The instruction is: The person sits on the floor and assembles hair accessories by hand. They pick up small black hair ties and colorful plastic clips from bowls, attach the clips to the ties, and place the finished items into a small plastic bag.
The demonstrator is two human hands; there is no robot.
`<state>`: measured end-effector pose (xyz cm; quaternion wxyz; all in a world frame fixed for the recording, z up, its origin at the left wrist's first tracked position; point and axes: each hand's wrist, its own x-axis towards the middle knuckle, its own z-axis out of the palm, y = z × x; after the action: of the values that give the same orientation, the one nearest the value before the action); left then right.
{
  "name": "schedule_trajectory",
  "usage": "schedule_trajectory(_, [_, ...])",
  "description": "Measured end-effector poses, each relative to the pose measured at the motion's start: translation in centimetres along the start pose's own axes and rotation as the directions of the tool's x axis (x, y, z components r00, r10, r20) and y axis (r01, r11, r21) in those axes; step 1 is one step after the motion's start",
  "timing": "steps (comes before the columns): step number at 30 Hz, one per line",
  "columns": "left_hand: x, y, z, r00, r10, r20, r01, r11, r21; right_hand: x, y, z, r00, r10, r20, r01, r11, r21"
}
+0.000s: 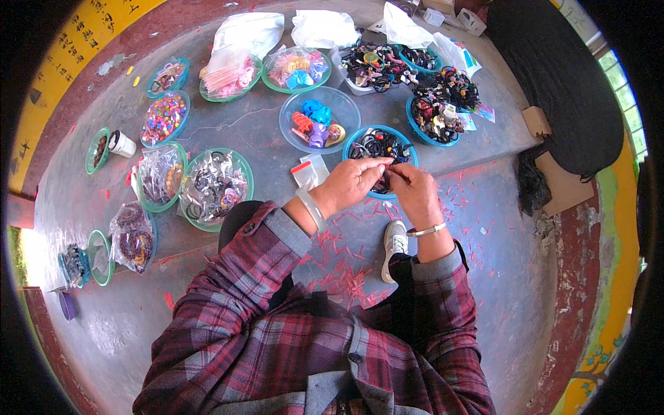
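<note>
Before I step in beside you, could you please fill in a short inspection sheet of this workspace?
Surface: grey ledge, cracked in places; lower grey floor in front.
Things at hand: blue bowl of mostly black bands under the hands; translucent bowl of colourful pieces just beyond, to the left.
Clutter: red strips scattered on the floor around a white shoe.
Hands: left hand and right hand close together at the fingertips; anything pinched is too small to tell.
Cables: nothing seen.
Surroundings: yellow wall with writing, upper left; brown cardboard and crumpled black plastic, right.
</note>
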<state>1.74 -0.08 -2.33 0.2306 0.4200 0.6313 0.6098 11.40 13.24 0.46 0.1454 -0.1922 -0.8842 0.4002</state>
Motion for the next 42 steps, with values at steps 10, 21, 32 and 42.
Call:
schedule_trajectory(10, [-0.2,0.6,0.2,0.999,0.025,-0.024,-0.021,0.989,0.149,0.1,-1.9,-0.4,0.943,0.276,0.184,-0.326,0.875,0.359])
schedule_trajectory(21, [-0.2,0.4,0.5,0.999,0.026,0.020,-0.029,0.992,0.124,-0.2,-0.6,0.1,0.996,-0.010,-0.089,-0.009,0.979,-0.206])
schedule_trajectory(32, [-0.1,3.2,-1.1,0.878,-0.386,0.284,0.479,0.676,-0.560,0.5,-0.4,-1.1,0.968,0.223,0.115,-0.249,0.912,0.326])
schedule_trajectory(42, [-0.1,1.9,-1.0,0.892,-0.404,0.206,0.449,0.726,-0.521,0.6,-0.4,-1.1,0.972,0.197,0.125,-0.227,0.921,0.317])
